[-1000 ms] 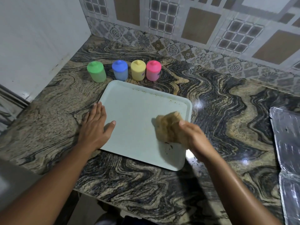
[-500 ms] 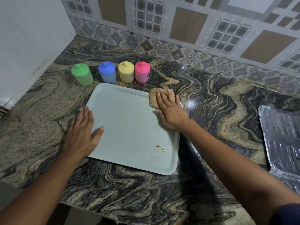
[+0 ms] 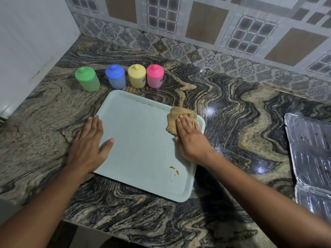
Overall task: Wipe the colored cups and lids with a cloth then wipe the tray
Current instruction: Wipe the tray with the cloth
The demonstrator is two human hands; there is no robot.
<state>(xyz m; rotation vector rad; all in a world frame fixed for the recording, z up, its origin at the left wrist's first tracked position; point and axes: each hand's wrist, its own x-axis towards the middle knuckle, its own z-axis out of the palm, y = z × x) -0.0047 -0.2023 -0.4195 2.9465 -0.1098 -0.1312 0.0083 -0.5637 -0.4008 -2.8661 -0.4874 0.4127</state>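
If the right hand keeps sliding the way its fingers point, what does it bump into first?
The right hand lies flat on the brown cloth, fingers aimed at the tray's far rim. That raised rim comes first, with the cloth pushed ahead; beyond is bare counter, then probably the tiled wall. The pink cup sits left of that line.

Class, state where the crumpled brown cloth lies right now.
In the head view, the crumpled brown cloth lies at the far right corner of the pale rectangular tray, pressed flat under the right hand.
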